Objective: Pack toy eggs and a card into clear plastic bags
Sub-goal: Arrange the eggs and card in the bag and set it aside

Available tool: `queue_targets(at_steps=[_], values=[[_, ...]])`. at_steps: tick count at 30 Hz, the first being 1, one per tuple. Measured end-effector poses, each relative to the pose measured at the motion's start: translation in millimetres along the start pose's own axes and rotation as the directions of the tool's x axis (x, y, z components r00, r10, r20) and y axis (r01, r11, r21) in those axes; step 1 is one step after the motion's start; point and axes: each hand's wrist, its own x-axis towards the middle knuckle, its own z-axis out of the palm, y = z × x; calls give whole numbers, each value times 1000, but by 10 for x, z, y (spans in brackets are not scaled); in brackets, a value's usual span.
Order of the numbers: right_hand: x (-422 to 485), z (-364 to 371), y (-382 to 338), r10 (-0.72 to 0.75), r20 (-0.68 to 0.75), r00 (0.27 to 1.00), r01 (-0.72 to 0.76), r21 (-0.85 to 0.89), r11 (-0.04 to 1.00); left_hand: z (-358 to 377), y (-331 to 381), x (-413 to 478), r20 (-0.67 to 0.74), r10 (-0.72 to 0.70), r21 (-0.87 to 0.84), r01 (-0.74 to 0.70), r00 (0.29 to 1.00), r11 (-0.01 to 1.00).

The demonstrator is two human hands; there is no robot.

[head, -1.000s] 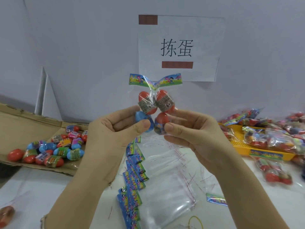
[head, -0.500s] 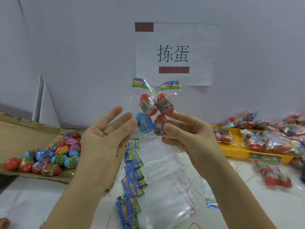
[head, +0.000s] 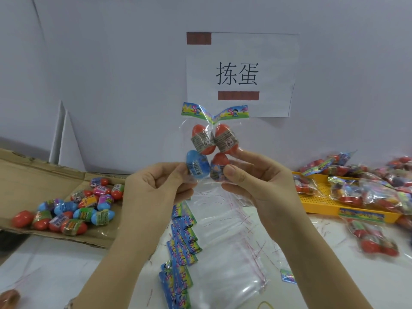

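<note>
I hold a clear plastic bag (head: 231, 127) upside down in front of the wall. Inside it are several toy eggs: two red eggs (head: 201, 139) on top, a blue egg (head: 197, 167) and a red egg (head: 218, 167) below. A colourful card (head: 215, 112) sits bent at the bag's upper end. My left hand (head: 153, 190) pinches the bag at the blue egg. My right hand (head: 258, 181) grips the bag around the lower red egg, thumb on its front.
A flattened cardboard box (head: 20, 175) at the left holds several loose eggs (head: 73, 208). Below my hands lie a row of cards (head: 180, 248) and a stack of empty clear bags (head: 227, 253). A yellow tray (head: 321, 208) with packed bags (head: 356, 186) stands at the right.
My left hand let go of the bag and opened half a second ago. It has now closed again on the bag at the blue egg. The right hand kept its hold.
</note>
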Motion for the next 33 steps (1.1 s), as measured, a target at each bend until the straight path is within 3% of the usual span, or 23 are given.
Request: queue_targets(at_steps=[2, 4, 10, 16, 22, 24, 27, 29, 33], values=[[-1, 3, 2, 2, -3, 1000, -2, 7, 1000, 2, -35, -19, -35, 191, 239, -178, 981, 955], [2, -6, 0, -4, -13, 1000, 4, 8, 1000, -8, -20, -33, 5, 269, 303, -258, 963, 917], [10, -36, -20, -16, 6, 1000, 16, 22, 1000, -76, 82, 8, 115, 99, 22, -102, 988, 995], [10, -40, -22, -32, 62, 998, 30, 33, 999, -194, 165, 60, 228, 46, 8, -49, 973, 999], [7, -23, -4, -78, 79, 994, 77, 20, 997, -93, 102, 68, 117, 29, 22, -32, 993, 999], [1, -7, 1, -79, 84, 993, 76, 31, 997, -75, 58, 61, 85, -32, -66, 38, 996, 997], [-9, 18, 10, -81, 76, 994, 81, 8, 997, -5, 28, 26, 210, -94, -232, 143, 973, 962], [-14, 33, 21, -94, 56, 994, 94, 0, 996, 29, 33, -19, 209, -55, -231, 104, 976, 967], [-13, 76, 74, -74, -74, 995, 81, 106, 991, 50, 30, -13, 62, -39, -272, 54, 997, 961]])
